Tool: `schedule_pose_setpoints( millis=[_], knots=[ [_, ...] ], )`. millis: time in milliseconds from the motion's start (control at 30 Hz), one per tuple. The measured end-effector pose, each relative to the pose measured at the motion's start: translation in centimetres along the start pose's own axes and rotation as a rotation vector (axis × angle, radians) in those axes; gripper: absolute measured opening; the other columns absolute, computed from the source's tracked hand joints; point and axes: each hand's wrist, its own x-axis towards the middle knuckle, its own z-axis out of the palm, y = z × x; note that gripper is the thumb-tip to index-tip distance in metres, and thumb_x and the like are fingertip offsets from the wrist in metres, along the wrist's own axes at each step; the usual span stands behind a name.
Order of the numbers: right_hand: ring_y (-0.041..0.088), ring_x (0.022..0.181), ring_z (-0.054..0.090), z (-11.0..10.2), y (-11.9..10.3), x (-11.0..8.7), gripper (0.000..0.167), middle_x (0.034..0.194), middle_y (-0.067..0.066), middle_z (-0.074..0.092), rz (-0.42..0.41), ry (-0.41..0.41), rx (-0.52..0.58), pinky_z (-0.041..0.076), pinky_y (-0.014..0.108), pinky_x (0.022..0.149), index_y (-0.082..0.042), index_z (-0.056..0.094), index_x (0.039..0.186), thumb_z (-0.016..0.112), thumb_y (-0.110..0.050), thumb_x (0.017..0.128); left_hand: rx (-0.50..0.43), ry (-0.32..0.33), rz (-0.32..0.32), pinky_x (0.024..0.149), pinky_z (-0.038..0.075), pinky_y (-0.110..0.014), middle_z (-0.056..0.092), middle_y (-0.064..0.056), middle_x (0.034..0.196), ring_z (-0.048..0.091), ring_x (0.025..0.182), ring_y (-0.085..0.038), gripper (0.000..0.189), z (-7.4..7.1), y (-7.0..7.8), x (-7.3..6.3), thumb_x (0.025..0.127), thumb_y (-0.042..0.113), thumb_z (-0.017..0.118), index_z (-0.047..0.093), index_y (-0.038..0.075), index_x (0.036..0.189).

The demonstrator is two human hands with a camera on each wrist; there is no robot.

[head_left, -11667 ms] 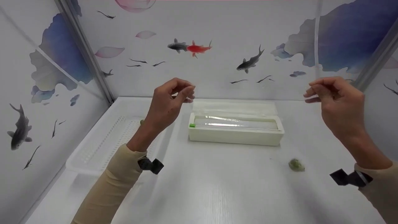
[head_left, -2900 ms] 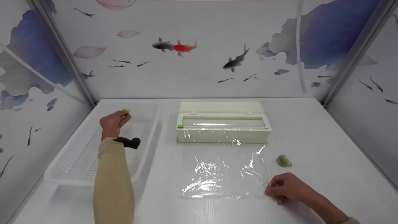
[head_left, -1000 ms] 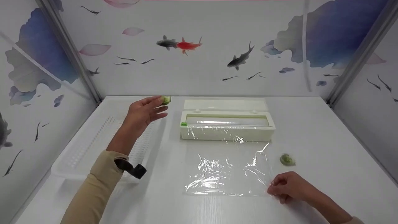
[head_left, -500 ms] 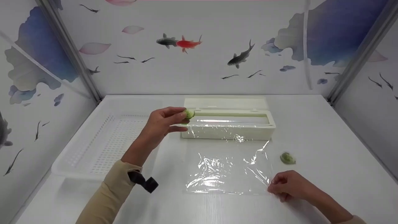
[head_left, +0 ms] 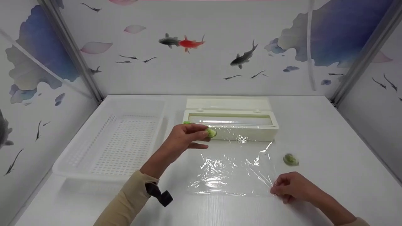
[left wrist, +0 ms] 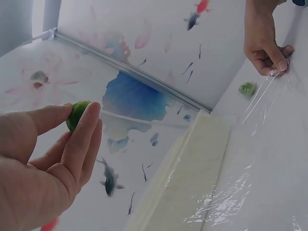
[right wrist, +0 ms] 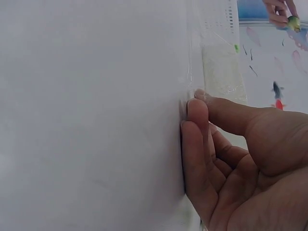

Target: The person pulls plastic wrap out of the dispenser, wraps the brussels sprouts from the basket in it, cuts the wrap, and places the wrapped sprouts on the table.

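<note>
In the head view my left hand (head_left: 187, 138) pinches a small green Brussels sprout (head_left: 211, 133) between thumb and fingertips, above the front of the cling film box (head_left: 267, 133). The left wrist view shows the same Brussels sprout (left wrist: 78, 114) at the fingertips, with the other fingers extended. A clear, shiny sheet of cling film (head_left: 220, 172) runs from the box over the white table. My right hand (head_left: 292, 187) pinches the sheet's near right corner, low at the tabletop; creases spread from that corner. Behind this hand lies a second Brussels sprout (head_left: 290, 159), apparently wrapped in film.
A white perforated basket (head_left: 158, 130) stands at the left, its bottom bare. The box's lid (head_left: 227, 103) is folded back toward the rear wall, and a green slider (head_left: 186, 122) sits at its left end. Printed panels enclose the table (head_left: 333, 138) on three sides.
Film now stretches from the box, where both hands were raised earlier. My left hand took the Brussels sprout from the basket and carried it right and nearer. My right hand stays at the corner.
</note>
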Motion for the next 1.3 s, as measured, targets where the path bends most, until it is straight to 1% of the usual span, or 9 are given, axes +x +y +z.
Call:
schedule_pose_setpoints(
  millis=[167,267,467,600,767,967,1067,1233,1300],
  knots=[
    [0.012,0.057,0.062,0.1,0.1,0.0,0.03,0.067,-0.002,0.062,0.001,0.0,-0.008,0.056,0.027,0.054,-0.002,0.067,0.091,0.078,-0.03,0.088,0.005,-0.041,-0.038,0.087,0.062,-0.042,0.072,-0.013,0.115,0.073,0.099,-0.022,0.036,0.6,-1.9,0.8,0.093,0.008,0.069,0.064,-0.006,0.126],
    [0.011,0.057,0.062,0.1,0.0,0.1,0.03,0.068,-0.002,0.063,0.012,0.003,-0.003,0.056,0.026,0.055,-0.004,0.067,0.091,0.079,-0.031,0.087,0.007,-0.067,-0.061,0.088,0.062,-0.042,0.072,-0.013,0.113,0.073,0.1,-0.023,0.035,1.1,-3.2,1.2,0.093,0.007,0.069,0.065,-0.007,0.125],
    [0.011,0.058,0.062,0.0,-0.2,0.0,0.032,0.066,-0.003,0.062,0.005,-0.004,0.025,0.055,0.025,0.055,-0.003,0.067,0.09,0.079,-0.032,0.086,0.003,-0.103,-0.113,0.086,0.063,-0.041,0.074,-0.017,0.111,0.073,0.103,-0.029,0.036,2.1,-5.2,1.6,0.092,0.006,0.07,0.064,-0.01,0.124],
    [0.011,0.057,0.062,0.1,-0.1,0.0,0.032,0.065,-0.003,0.062,-0.004,0.001,0.019,0.054,0.025,0.053,-0.003,0.067,0.089,0.079,-0.033,0.086,0.037,-0.097,-0.167,0.081,0.064,-0.039,0.075,-0.017,0.11,0.072,0.105,-0.035,0.034,2.8,-6.2,1.7,0.09,0.008,0.073,0.067,-0.005,0.121],
    [0.011,0.056,0.062,0.0,0.0,0.0,0.032,0.064,-0.003,0.062,-0.005,0.002,0.018,0.054,0.025,0.053,-0.003,0.067,0.09,0.079,-0.033,0.086,0.063,-0.093,-0.223,0.079,0.064,-0.037,0.074,-0.017,0.11,0.072,0.106,-0.036,0.03,3.5,-7.4,1.7,0.09,0.006,0.073,0.069,-0.004,0.118],
    [0.011,0.056,0.062,0.1,0.0,0.0,0.031,0.065,-0.003,0.062,-0.016,-0.005,0.019,0.055,0.025,0.053,-0.002,0.067,0.09,0.079,-0.031,0.087,0.071,-0.076,-0.288,0.078,0.064,-0.034,0.074,-0.016,0.109,0.075,0.1,-0.029,0.027,4.2,-8.7,1.6,0.09,0.004,0.073,0.07,-0.004,0.115],
    [0.011,0.057,0.063,0.1,0.1,0.0,0.031,0.066,-0.003,0.062,-0.011,-0.005,0.017,0.055,0.026,0.054,-0.002,0.067,0.09,0.078,-0.03,0.087,0.08,-0.065,-0.307,0.073,0.064,-0.032,0.075,-0.017,0.106,0.075,0.095,-0.025,0.025,4.4,-9.4,1.5,0.089,0.003,0.073,0.071,-0.004,0.113],
    [0.012,0.058,0.062,0.1,0.3,0.1,0.029,0.066,-0.002,0.062,-0.008,-0.005,0.009,0.055,0.026,0.054,-0.001,0.066,0.092,0.077,-0.029,0.089,0.133,-0.064,-0.319,0.062,0.063,-0.03,0.076,-0.015,0.102,0.076,0.091,-0.024,0.023,4.7,-10.1,1.1,0.088,0.003,0.074,0.073,-0.003,0.11],
    [0.011,0.058,0.061,0.1,0.3,0.2,0.029,0.067,-0.002,0.062,-0.003,-0.004,0.007,0.055,0.025,0.054,-0.001,0.066,0.092,0.076,-0.028,0.089,0.144,-0.065,-0.319,0.061,0.063,-0.031,0.076,-0.014,0.102,0.076,0.09,-0.024,0.024,4.7,-10.3,1.0,0.087,0.003,0.075,0.073,-0.003,0.11]
  ],
)
